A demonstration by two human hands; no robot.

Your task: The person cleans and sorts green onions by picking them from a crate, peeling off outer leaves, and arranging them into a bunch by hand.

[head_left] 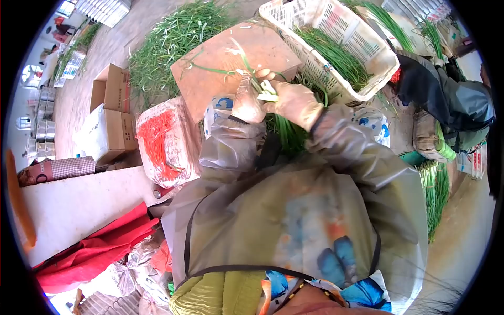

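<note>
My gloved right hand (296, 102) is closed around a bunch of green stalks (268, 93), perhaps scallions or chives. Their thick pale ends stick out toward my left hand, and long green leaves (289, 137) hang below my wrists. Close beside it, my gloved left hand (248, 100) has its fingers bent at thin stalks that stick up past the fingertips. Exactly how the left fingers grip them is partly hidden. Under and beyond both hands lies a brown board (215, 65) with a few loose leaves on it.
A cream plastic crate (336, 18) of greens stands at the back right. Loose greens (173, 39) are heaped on the floor beyond the board. Red ties (157, 139) lie on a wrapped bundle at left, near cardboard boxes (118, 92). Another person's sleeve (446, 97) is at right.
</note>
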